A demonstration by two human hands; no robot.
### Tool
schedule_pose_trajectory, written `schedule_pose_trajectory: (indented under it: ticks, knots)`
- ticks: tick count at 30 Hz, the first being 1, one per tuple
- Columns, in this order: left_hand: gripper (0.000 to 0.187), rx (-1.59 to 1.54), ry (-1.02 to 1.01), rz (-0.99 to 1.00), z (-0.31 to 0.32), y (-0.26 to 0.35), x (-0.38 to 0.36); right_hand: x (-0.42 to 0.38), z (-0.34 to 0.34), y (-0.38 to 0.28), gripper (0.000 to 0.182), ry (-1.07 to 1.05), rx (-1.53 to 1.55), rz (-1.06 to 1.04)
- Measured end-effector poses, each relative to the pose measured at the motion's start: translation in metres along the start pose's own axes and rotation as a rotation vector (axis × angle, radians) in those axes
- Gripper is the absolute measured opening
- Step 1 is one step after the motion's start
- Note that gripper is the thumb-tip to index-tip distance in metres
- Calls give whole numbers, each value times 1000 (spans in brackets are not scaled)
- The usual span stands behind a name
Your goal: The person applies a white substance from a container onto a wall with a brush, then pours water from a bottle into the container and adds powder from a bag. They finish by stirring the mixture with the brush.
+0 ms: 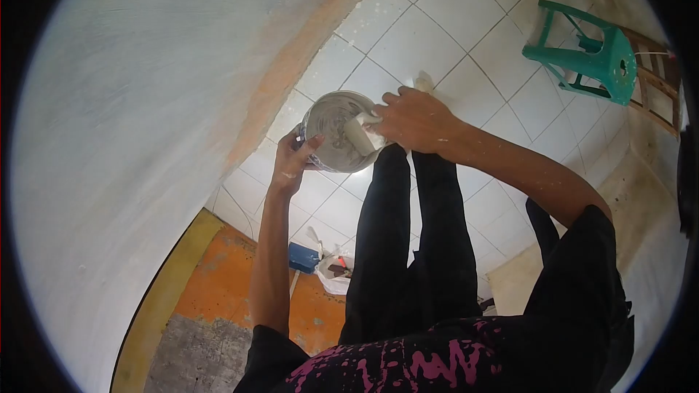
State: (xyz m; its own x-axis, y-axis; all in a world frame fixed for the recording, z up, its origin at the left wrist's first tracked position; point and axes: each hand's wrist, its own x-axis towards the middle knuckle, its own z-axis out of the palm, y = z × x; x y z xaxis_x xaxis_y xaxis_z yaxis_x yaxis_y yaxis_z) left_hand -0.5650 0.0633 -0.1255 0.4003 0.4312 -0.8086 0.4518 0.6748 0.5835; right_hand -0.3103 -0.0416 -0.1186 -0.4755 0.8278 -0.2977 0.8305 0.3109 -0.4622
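A round bucket point(331, 116) is tilted so its mouth faces me, its inner wall smeared with greyish-white paste. My left hand point(293, 160) is closed on the rim at its left side, thumb over the edge. At the opposite side, my right hand point(415, 120) grips a pale, flat-bladed putty knife point(358, 137), whose blade dips into the bucket. The fingers hide most of its handle. White smears mark both hands.
A white-patched wall point(145, 102) with an orange lower strip rises at left. White floor tiles point(444, 36) lie ahead. A green plastic stool point(593, 54) lies tipped at upper right, beside a wooden frame point(659, 87). A white plastic bag point(335, 276) and a blue box point(302, 257) sit below.
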Motion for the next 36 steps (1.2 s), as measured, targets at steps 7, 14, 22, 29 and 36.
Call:
schedule_pose_trajectory:
  ticks: [7,14,22,29,36]
  knots:
    - [53,154,-23,-26,12,2,-10,8,15,2,36,127,1,114]
    - [46,307,100,165,30,4,-22,2,40,-10,17,100,256,296]
    - [43,351,196,227,41,-7,-20,2,49,-11,12,-80,245,135]
    - [49,527,88,235,40,-16,-15,12,62,1,20,-179,622,-4]
    - [56,82,172,74,29,-26,-34,-5,93,26,30,-351,1374,86]
